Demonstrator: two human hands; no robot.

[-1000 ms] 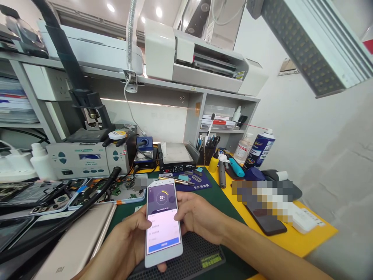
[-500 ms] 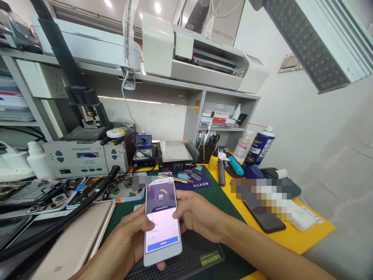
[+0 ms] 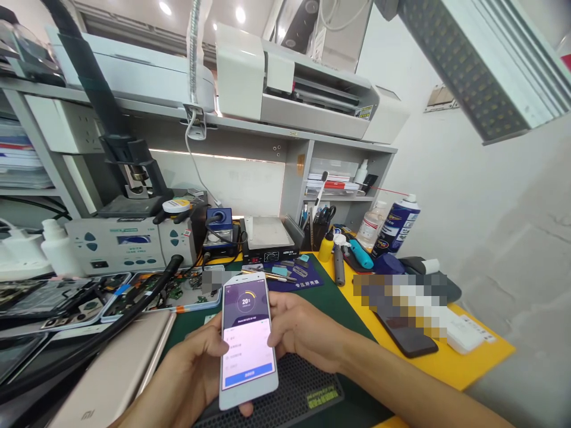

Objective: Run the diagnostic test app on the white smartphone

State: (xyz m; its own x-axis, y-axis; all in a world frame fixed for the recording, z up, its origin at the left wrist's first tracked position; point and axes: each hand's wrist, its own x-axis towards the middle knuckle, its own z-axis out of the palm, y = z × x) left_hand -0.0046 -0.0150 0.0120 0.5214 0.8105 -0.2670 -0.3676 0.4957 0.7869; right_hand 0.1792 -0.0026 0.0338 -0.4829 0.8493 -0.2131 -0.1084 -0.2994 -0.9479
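A white smartphone point(image 3: 248, 342) is held upright between my hands, its screen lit with a purple top, a "20" dial, list rows and a blue button. My left hand point(image 3: 196, 362) wraps round its left side, the thumb at the screen's edge and a fingertip showing under the bottom. My right hand point(image 3: 303, 330) grips the right edge, thumb on the side of the screen and the other fingers behind. Below the phone lies a black perforated pad point(image 3: 303, 392) on the green mat point(image 3: 357, 356).
Left lie a gold phone point(image 3: 116, 368) and trays of circuit boards point(image 3: 178, 291), crossed by a black hose point(image 3: 147, 309). Behind stand a hot-air station point(image 3: 134, 241) and a small heating plate point(image 3: 267, 232). A dark phone point(image 3: 408, 333), white box point(image 3: 461, 330) and spray can point(image 3: 397, 223) are at right.
My left thumb has drawn back from the screen toward its left edge. My right thumb has shifted slightly down and outward. The phone stays in both hands.
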